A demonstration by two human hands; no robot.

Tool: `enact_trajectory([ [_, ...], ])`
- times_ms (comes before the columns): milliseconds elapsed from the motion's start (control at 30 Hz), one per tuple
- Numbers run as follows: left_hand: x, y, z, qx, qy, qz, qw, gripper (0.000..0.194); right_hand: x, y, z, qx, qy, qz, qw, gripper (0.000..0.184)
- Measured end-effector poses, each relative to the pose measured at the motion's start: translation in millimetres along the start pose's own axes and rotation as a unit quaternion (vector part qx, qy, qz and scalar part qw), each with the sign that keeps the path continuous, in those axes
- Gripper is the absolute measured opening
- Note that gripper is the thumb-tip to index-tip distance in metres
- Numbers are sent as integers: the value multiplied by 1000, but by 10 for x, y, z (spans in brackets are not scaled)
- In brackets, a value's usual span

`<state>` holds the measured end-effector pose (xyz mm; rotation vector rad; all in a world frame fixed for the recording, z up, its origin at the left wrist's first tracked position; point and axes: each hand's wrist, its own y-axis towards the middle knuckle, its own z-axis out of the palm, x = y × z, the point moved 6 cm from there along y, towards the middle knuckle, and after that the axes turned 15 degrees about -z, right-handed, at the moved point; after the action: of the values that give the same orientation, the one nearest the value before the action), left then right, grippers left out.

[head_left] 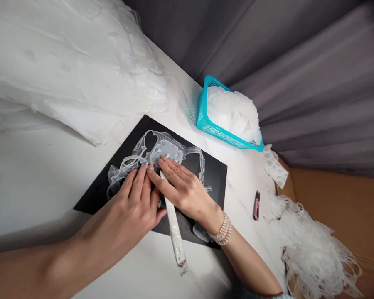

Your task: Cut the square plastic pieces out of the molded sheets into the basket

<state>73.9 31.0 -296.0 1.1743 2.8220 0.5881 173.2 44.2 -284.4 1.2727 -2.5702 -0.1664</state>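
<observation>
On a black mat lies a clear, flexible sheet with cut-out openings, around a pale rounded panel. My left hand rests on the sheet's near left part with its fingers stretched out. My right hand bends over the panel, fingertips on its lower edge. A slim stick wrapped in white runs beneath the right thumb and appears gripped by that hand. Its far end is hidden under the fingers. Another translucent piece lies partly under my right wrist.
A large pile of translucent sheets covers the far left. A turquoise basket holds white pieces. Pink-handled thread snips lie to the right, near a tangle of clear scraps and a cardboard box. Grey curtain hangs behind.
</observation>
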Motion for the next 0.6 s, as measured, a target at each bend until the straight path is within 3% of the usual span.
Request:
enact_trajectory([
  [100,-5,-10,12,8,-7,-17,1000,60,-153,-13,-129,-87,107,34,990,33],
  [167,-10,-22,28,13,-12,-30,999,64,-473,-181,-358,-207,182,139,951,30],
  [200,-15,-31,38,16,-14,-33,999,66,-683,-348,-492,-278,218,215,910,27],
  [267,-22,-51,61,23,-13,-39,999,67,-1075,-806,-750,-417,273,345,795,23],
  [300,-26,-62,70,24,-14,-41,999,67,-1231,-1028,-811,-432,317,401,743,22],
  [400,-42,-85,101,32,-13,-41,999,66,-1454,-1539,-1039,-443,316,434,718,10],
  [467,-47,-78,115,37,-10,-37,999,64,-1427,-1708,-1057,-435,308,429,729,11],
  [533,-26,-36,95,35,-10,-33,999,60,-1305,-1712,-977,-434,314,422,731,12],
  [600,42,52,3,15,-29,-33,999,53,-1155,-1588,-870,-455,339,418,709,10],
])
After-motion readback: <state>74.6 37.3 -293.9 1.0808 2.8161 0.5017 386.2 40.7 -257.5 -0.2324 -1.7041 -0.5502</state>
